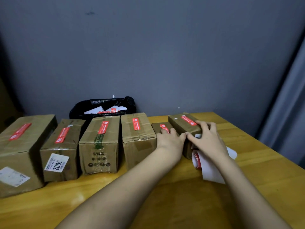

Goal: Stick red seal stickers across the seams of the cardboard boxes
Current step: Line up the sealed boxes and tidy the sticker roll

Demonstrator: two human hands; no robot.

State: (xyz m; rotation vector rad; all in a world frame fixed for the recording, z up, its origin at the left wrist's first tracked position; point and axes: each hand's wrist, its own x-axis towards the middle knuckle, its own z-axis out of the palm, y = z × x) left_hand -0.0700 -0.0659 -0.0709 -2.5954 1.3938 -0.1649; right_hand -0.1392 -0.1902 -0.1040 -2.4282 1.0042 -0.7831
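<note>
We judge this the last sealing step: our left hand presses the small brown cardboard box, our right hand presses flat-fingered on the end box's red seal sticker. Next, check seams.

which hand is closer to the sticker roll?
Right. The right hand rests on the rightmost box, just above the sticker roll; the left hand is on the small box, further left.

Six cardboard boxes, six red seal stickers — perhaps more hidden, two hands
</note>
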